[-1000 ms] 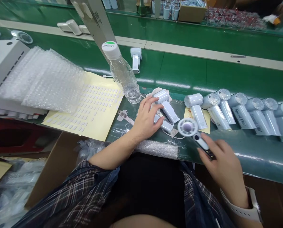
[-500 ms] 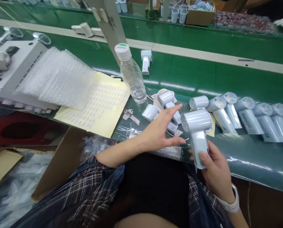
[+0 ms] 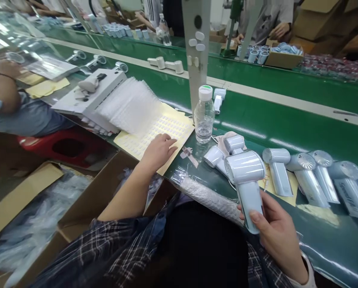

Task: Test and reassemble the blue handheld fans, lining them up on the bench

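Your right hand point(image 3: 275, 232) is nearest to you, just off the near edge of the bench point(image 3: 317, 236), with its fingers wrapped round the handle of a pale blue handheld fan point(image 3: 247, 180). You hold the fan upright, its round barrel on top and above the bench's near edge. Just under it, a roll of bubble wrap point(image 3: 209, 198) lies along that edge.

Your left hand point(image 3: 159, 150) is further left, palm down and fingers loosely spread, resting on the near right corner of the yellow sticker sheet point(image 3: 167, 128). It grips nothing; the fingertips touch the rows of small white stickers. A stack of bubble-wrap bags point(image 3: 131, 104) overlaps the sheet's left part, and a small metal clip point(image 3: 189, 155) lies on the bench just right of the sheet.

Beyond the fan in your grip, 2 more fans point(image 3: 227, 150) lie close together on a cloth. To their right a row of fans point(image 3: 313, 176) runs along the bench toward its right end, the nearest 1 on a yellow slip. A water bottle point(image 3: 204, 116) with a white cap stands upright behind the sheet's far right corner, before a grey post point(image 3: 197, 52).

Farther off, the green conveyor belt point(image 3: 287, 120) carries a single white fan part point(image 3: 218, 98) behind the bottle. At the left, another person's arm point(image 3: 5, 86) rests by the same bench. On the far side, a cardboard box point(image 3: 282, 58) holds more parts.
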Tool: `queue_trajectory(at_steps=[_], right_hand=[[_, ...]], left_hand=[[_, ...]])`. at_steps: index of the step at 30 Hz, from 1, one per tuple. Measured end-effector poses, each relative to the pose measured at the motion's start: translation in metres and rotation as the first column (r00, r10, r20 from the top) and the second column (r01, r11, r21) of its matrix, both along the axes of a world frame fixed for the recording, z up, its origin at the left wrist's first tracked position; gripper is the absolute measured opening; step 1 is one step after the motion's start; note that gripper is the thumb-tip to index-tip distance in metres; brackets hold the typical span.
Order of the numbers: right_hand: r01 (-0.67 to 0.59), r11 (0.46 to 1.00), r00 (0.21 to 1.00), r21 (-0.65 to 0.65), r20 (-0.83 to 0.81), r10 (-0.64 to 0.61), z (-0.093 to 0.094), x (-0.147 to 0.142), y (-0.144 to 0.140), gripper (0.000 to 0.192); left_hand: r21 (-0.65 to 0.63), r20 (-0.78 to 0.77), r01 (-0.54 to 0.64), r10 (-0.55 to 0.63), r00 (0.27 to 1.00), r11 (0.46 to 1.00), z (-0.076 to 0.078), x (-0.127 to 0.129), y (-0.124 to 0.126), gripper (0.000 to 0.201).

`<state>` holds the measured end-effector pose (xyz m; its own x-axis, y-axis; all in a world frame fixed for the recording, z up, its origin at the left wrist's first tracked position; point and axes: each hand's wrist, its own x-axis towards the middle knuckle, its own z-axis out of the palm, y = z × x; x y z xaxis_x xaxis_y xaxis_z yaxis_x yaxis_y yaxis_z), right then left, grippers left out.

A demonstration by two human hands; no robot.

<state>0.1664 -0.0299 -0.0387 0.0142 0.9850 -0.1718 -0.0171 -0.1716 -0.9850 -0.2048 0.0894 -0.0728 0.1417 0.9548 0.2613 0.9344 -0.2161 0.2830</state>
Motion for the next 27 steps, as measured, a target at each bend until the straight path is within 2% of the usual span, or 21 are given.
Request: queue_trajectory(at_steps=[2,4,7,12,18,22,27], right_hand=[[-0.018,0.999,0.998,0.037,0.056,0.015,0.0,-0.005,0.005,0.054],[-0.034,0.997,0.995,0.064,0.1,0.028,0.002,-0.011,0.008,0.055],[-0.053,0.996,0.99,0.075,0.136,0.043,0.004,-0.017,0.011,0.056],[-0.047,0.995,0.988,0.085,0.153,0.033,0.002,-0.02,0.009,0.058],[-0.053,0.996,0.986,0.073,0.163,0.04,-0.002,-0.016,0.005,0.06],[-0.013,0.998,0.988,0.057,0.152,0.004,-0.005,-0.017,0.003,0.062],[-0.006,0.999,0.99,0.033,0.139,0.001,-0.011,-0.015,0.001,0.066]], left_hand=[[-0.02,-0.029,-0.062,0.061,0.998,0.998,-0.02,-0.017,-0.008,0.024],[-0.001,-0.022,-0.103,0.103,0.994,0.995,-0.035,-0.021,-0.019,0.026],[0.025,-0.014,-0.157,0.157,0.987,0.987,-0.046,-0.015,-0.029,0.029],[0.04,-0.033,-0.237,0.238,0.971,0.971,-0.047,-0.011,-0.026,0.041],[0.016,-0.016,-0.199,0.199,0.98,0.98,-0.048,-0.013,-0.014,0.033],[0.015,0.071,-0.195,0.193,0.979,0.981,-0.046,-0.014,-0.008,0.031],[0.033,0.249,-0.188,0.175,0.953,0.982,-0.036,-0.017,-0.001,0.015]])
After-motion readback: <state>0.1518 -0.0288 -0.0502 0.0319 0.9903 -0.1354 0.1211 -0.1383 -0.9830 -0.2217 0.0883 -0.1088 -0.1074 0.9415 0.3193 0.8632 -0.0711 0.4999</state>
